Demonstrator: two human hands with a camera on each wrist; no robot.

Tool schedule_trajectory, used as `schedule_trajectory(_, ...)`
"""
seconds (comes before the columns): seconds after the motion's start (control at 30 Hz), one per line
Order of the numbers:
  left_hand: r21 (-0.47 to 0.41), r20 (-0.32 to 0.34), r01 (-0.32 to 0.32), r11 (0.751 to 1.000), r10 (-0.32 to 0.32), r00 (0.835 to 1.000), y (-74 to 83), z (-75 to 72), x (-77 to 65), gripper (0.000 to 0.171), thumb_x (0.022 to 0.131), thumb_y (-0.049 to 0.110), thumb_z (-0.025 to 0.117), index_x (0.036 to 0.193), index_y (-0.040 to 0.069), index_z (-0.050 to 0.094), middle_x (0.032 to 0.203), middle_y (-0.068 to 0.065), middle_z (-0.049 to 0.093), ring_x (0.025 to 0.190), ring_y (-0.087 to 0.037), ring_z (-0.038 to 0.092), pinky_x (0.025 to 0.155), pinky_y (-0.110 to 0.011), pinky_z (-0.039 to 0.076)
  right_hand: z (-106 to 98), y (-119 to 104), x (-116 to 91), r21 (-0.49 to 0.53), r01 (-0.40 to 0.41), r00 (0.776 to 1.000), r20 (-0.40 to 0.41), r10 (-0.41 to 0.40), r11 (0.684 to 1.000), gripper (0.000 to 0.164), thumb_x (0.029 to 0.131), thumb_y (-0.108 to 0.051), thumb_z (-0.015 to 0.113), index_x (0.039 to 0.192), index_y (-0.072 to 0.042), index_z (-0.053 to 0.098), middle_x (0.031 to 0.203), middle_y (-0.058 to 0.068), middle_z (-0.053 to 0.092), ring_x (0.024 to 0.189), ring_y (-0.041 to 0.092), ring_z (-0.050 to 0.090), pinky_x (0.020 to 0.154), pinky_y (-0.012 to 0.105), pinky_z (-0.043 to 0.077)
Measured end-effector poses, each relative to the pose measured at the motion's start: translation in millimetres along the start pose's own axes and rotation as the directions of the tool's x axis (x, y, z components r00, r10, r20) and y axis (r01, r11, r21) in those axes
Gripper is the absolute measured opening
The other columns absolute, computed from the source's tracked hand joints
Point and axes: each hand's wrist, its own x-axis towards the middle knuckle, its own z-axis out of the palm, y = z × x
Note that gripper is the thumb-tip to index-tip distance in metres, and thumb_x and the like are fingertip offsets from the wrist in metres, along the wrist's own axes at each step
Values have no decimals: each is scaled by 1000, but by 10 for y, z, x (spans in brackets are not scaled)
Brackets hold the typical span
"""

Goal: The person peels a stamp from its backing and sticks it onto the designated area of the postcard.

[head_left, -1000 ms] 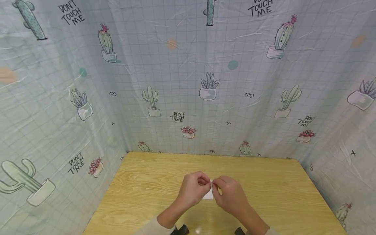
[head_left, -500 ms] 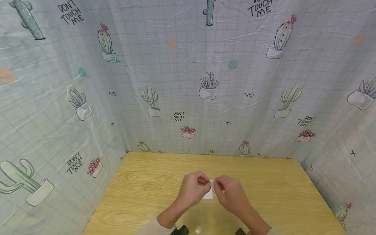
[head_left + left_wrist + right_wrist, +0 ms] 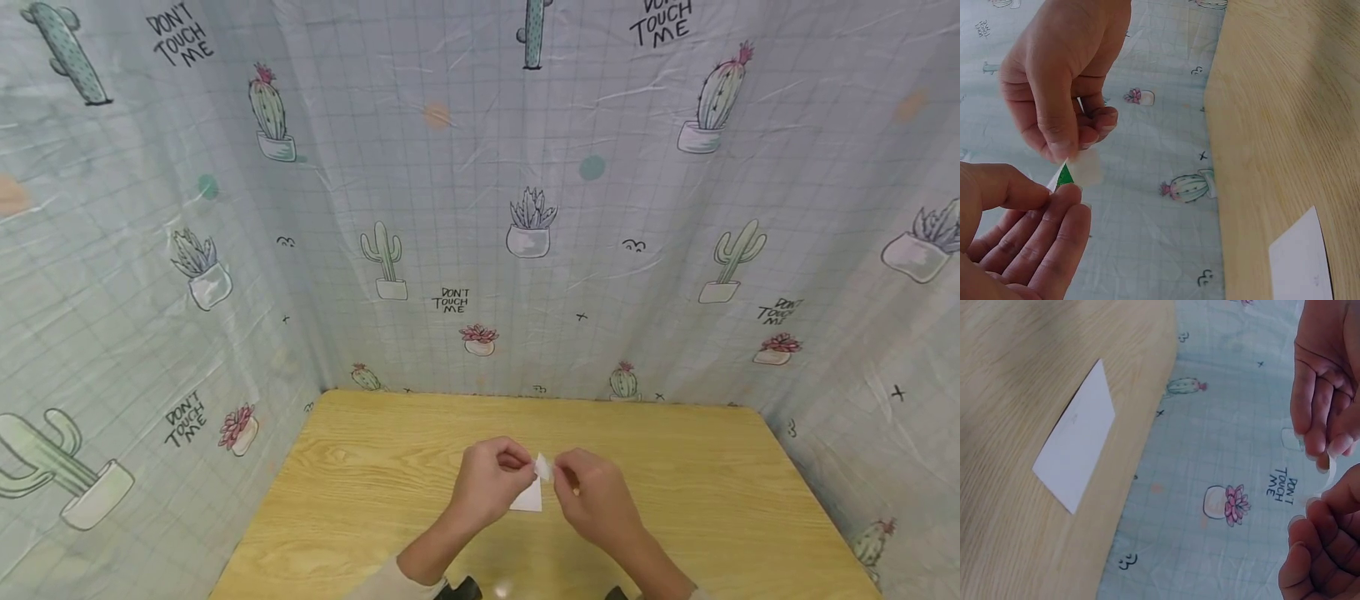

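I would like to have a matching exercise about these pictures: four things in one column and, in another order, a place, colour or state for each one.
Things
1. Small piece
2. White card
3. Table
4. Backdrop

Places, colours, states
A. Lying flat on the wood
B. Printed with potted cacti and the words "Don't touch me"
C. Pinched between the left hand and the right hand, with some green showing
D. Yellowish, with a wood grain

Right pairs: 1-C, 2-A, 3-D, 4-B
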Motion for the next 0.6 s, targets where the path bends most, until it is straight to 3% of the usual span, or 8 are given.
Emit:
schedule_trajectory(0.13,-27,-9,1,1000,-2,1000,0,-22,-9,6,89,9,79,89,5,75,85,-9,78,79,-10,75,68,-21,60,-38,7,-27,-47,-71,996,47,73,996,25,77,7,81,77,-13,68,70,-8,64,65,-8,48,57,13,47)
schedule_trajectory(0.27,-50,-21,1,999,-2,1000,-14,-46,-19,7,88,9,80,90,4,75,87,-10,79,80,-11,75,69,-21,60,-97,27,-80,-118,-152,978,128,167,981,23,78,5,80,74,-14,69,67,-9,60,62,-4,45,57,17,46)
schedule_trajectory(0.4,-68,-33,-2,998,-1,999,-33,-72,-18,8,88,9,80,90,3,75,86,-11,79,78,-10,75,68,-20,60,-140,64,-156,-191,-229,935,228,270,955,20,80,1,78,72,-15,70,65,-9,59,61,0,43,58,19,44)
schedule_trajectory(0.6,-56,-34,15,998,-17,999,-57,-116,-4,7,89,11,79,91,5,76,85,-8,79,77,-7,74,68,-19,59,-188,172,-301,-277,-287,850,368,377,917,26,83,0,74,66,-19,67,61,-12,57,58,1,41,55,19,40)
